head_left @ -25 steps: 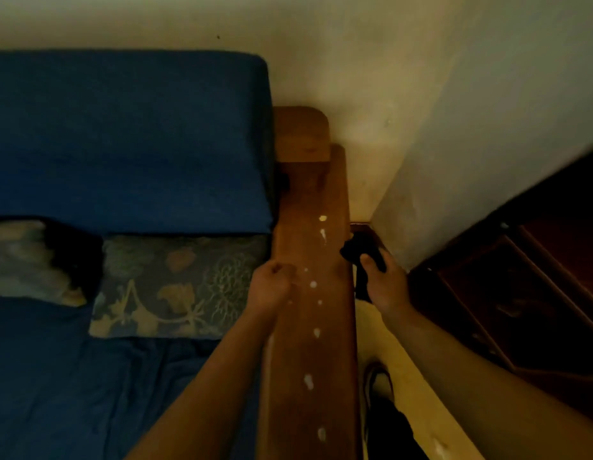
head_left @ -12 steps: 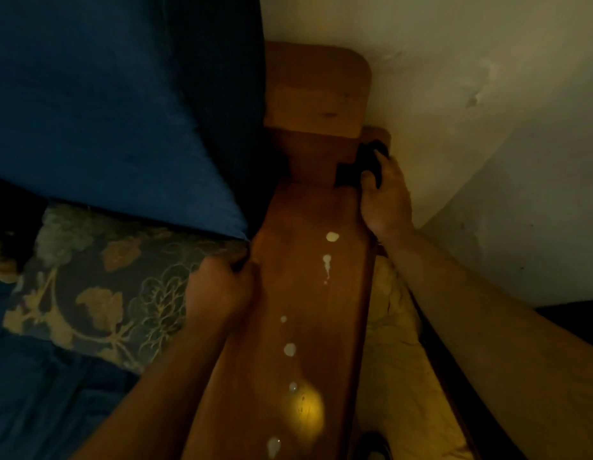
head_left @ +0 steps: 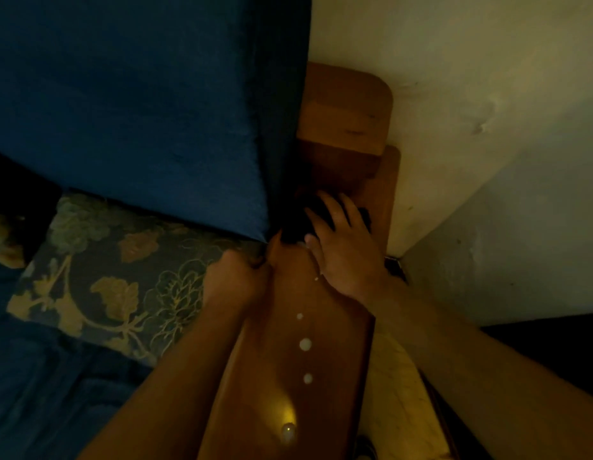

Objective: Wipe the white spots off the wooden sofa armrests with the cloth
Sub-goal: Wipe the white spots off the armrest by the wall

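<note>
Your right hand (head_left: pixel 346 257) presses a dark crumpled cloth (head_left: pixel 300 220) flat, fingers spread, onto the far end of the brown wooden sofa armrest (head_left: pixel 288 376). Your left hand (head_left: pixel 235 283) curls over the armrest's left edge, gripping it beside the floral-patterned cushion (head_left: pixel 112 277). Round white spots (head_left: pixel 305 344) run down the armrest's middle toward its near end.

A blue back cushion (head_left: pixel 139 104) stands above a floral-patterned pillow (head_left: pixel 109 277) on the blue seat (head_left: pixel 39 393). A cream wall (head_left: pixel 471 78) meets a pale floor (head_left: pixel 398 393) at the corner.
</note>
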`<state>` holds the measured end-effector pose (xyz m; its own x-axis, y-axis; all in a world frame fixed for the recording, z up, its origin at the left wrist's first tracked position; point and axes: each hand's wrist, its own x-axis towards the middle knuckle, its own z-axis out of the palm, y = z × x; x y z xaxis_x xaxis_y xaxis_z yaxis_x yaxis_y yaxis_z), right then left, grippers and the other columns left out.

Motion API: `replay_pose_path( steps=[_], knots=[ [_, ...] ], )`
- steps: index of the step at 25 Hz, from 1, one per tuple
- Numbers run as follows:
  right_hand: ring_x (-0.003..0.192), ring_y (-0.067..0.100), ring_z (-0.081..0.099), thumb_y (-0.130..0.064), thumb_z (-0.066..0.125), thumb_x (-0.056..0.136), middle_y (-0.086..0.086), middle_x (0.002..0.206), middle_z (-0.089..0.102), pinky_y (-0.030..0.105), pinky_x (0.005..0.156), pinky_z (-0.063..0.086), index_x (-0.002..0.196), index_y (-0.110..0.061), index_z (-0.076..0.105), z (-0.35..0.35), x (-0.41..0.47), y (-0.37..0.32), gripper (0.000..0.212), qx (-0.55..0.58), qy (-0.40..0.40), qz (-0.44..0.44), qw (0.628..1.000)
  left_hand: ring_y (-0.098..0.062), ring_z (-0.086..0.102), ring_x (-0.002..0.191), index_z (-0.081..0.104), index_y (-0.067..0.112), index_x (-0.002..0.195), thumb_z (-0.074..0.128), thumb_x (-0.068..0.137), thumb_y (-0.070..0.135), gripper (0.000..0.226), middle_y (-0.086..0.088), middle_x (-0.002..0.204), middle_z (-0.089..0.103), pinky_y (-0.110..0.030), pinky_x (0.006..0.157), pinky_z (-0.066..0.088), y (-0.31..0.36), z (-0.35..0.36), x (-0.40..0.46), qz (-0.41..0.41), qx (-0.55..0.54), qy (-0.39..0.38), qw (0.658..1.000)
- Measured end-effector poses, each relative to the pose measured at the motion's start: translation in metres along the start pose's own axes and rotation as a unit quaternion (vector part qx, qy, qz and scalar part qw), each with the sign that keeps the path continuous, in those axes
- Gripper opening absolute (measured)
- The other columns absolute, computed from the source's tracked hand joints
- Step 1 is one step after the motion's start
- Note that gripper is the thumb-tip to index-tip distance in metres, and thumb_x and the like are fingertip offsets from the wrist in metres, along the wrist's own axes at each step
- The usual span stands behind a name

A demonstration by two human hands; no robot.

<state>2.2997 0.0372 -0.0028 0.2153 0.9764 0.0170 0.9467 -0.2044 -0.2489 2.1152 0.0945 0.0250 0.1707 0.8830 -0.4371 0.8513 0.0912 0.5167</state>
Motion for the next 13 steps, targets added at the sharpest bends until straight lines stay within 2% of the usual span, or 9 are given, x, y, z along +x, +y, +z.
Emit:
replay_pose_path(
  steps=[1,3,5,6,8,9,10,11,13],
  knots=[
    [0.154,0.030,0.017,-0.039,0.035,0.109,0.007,0.167,0.023,0.043,0.126,0.016,0.157,-0.018,0.034,0.000,0.021,-0.003,0.053,0.001,-0.011,-0.031,0.999,-0.019,0.065,0.063,0.073,0.011,0.078,0.065,0.094,0.039,0.033,-0.009,0.073,0.070,-0.025,0.051,0.042,-0.002,0.002,-0.003,-0.002,0.006,0.005,1.000],
    [0.151,0.029,0.025,-0.035,0.038,0.109,0.008,0.164,0.031,0.042,0.125,0.017,0.157,-0.014,0.034,0.003,0.040,-0.010,0.053,0.031,-0.012,-0.031,0.999,-0.017,0.064,0.066,0.075,0.016,0.088,0.063,0.095,0.038,0.027,-0.006,0.079,0.071,-0.025,0.052,0.042,-0.005,0.005,-0.010,0.000,0.019,0.015,1.000],
    [0.153,0.028,0.022,-0.035,0.037,0.108,0.006,0.164,0.033,0.046,0.126,0.015,0.157,-0.015,0.034,0.011,0.024,-0.014,0.053,0.058,-0.011,-0.030,0.998,-0.012,0.057,0.062,0.078,0.018,0.094,0.061,0.097,0.033,0.022,-0.002,0.077,0.070,-0.022,0.051,0.038,-0.008,0.006,-0.018,0.016,0.027,0.032,0.999],
    [0.155,0.026,0.018,-0.038,0.036,0.107,0.003,0.165,0.032,0.047,0.127,0.013,0.157,-0.017,0.035,0.012,0.007,-0.011,0.054,0.059,-0.026,-0.070,0.995,-0.007,0.051,0.057,0.078,0.019,0.092,0.061,0.097,0.029,0.021,0.001,0.072,0.066,-0.019,0.049,0.034,-0.008,0.006,-0.021,0.022,0.028,0.043,0.998],
    [0.156,0.019,0.012,-0.041,0.036,0.106,-0.004,0.165,0.030,0.041,0.128,0.005,0.155,-0.022,0.038,0.006,-0.027,0.006,0.053,0.063,-0.090,-0.212,0.971,-0.001,0.043,0.052,0.077,0.020,0.085,0.060,0.097,0.025,0.021,0.008,0.062,0.056,-0.014,0.045,0.028,-0.012,0.003,-0.031,0.025,0.026,0.055,0.998],
    [0.157,0.018,0.011,-0.040,0.040,0.106,-0.006,0.165,0.029,0.038,0.127,0.003,0.155,-0.023,0.040,0.001,-0.031,0.021,0.051,0.061,-0.119,-0.263,0.956,-0.001,0.046,0.052,0.079,0.019,0.087,0.060,0.097,0.023,0.021,0.008,0.062,0.059,-0.013,0.045,0.029,-0.016,0.002,-0.036,0.035,0.021,0.051,0.998],
    [0.157,0.019,0.011,-0.037,0.043,0.106,-0.006,0.165,0.028,0.039,0.127,0.003,0.155,-0.023,0.040,-0.002,-0.026,0.033,0.050,0.062,-0.132,-0.270,0.952,-0.002,0.050,0.053,0.080,0.021,0.092,0.060,0.097,0.022,0.020,0.006,0.066,0.065,-0.014,0.046,0.033,-0.021,0.002,-0.042,0.044,0.016,0.043,0.998],
    [0.157,0.022,0.012,-0.034,0.045,0.107,-0.005,0.166,0.026,0.041,0.127,0.004,0.155,-0.023,0.039,-0.005,-0.015,0.041,0.050,0.065,-0.127,-0.226,0.964,-0.004,0.054,0.055,0.080,0.023,0.098,0.059,0.097,0.021,0.020,0.004,0.072,0.069,-0.016,0.047,0.037,-0.025,0.002,-0.047,0.048,0.014,0.036,0.998],
    [0.157,0.027,0.009,-0.036,0.041,0.108,-0.002,0.168,0.024,0.044,0.125,0.002,0.157,-0.026,0.034,0.000,0.010,0.029,0.051,0.063,-0.076,-0.061,0.993,-0.008,0.058,0.056,0.077,0.028,0.113,0.058,0.098,0.017,0.026,0.003,0.081,0.074,-0.021,0.050,0.043,-0.032,0.003,-0.055,0.051,0.009,0.039,0.998]
  ],
)
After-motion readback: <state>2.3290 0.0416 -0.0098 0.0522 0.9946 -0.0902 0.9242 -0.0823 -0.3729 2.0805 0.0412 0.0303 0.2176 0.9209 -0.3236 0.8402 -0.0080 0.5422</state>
